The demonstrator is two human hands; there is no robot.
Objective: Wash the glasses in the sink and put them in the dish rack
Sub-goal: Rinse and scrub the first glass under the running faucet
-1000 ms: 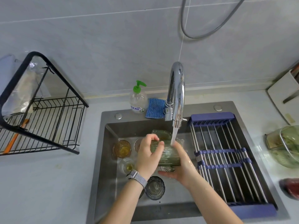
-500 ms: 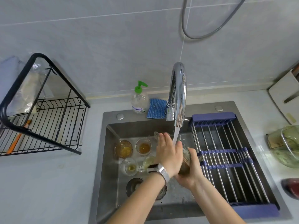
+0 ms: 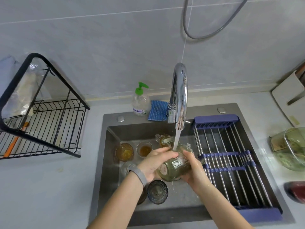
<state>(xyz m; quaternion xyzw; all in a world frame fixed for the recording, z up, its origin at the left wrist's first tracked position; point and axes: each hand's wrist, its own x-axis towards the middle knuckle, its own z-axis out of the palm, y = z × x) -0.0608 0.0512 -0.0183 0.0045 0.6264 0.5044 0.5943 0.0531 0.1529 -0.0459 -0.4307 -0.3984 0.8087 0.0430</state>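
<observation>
A green ribbed glass (image 3: 175,167) lies tilted on its side under the water running from the chrome faucet (image 3: 179,96). My left hand (image 3: 155,161) grips its left side with fingers over the top. From the right, my right hand (image 3: 193,169) cups and holds it. Several dirty glasses stand in the sink (image 3: 112,162): two amber ones (image 3: 124,152) (image 3: 144,149) at the back left, a small jug (image 3: 165,140) behind my hands, a dark ribbed glass (image 3: 157,192) at the front. The black wire dish rack (image 3: 44,123) stands on the counter to the left.
A roll-up drying rack with blue bars (image 3: 231,162) covers the sink's right half. A soap bottle (image 3: 140,100) and blue sponge (image 3: 157,110) sit behind the sink. A green glass bowl (image 3: 290,149) and a dark red object (image 3: 295,192) sit on the right counter.
The glass has gone from upright between my hands to lying on its side under the stream. My left hand shifted from over the glass to its left side.
</observation>
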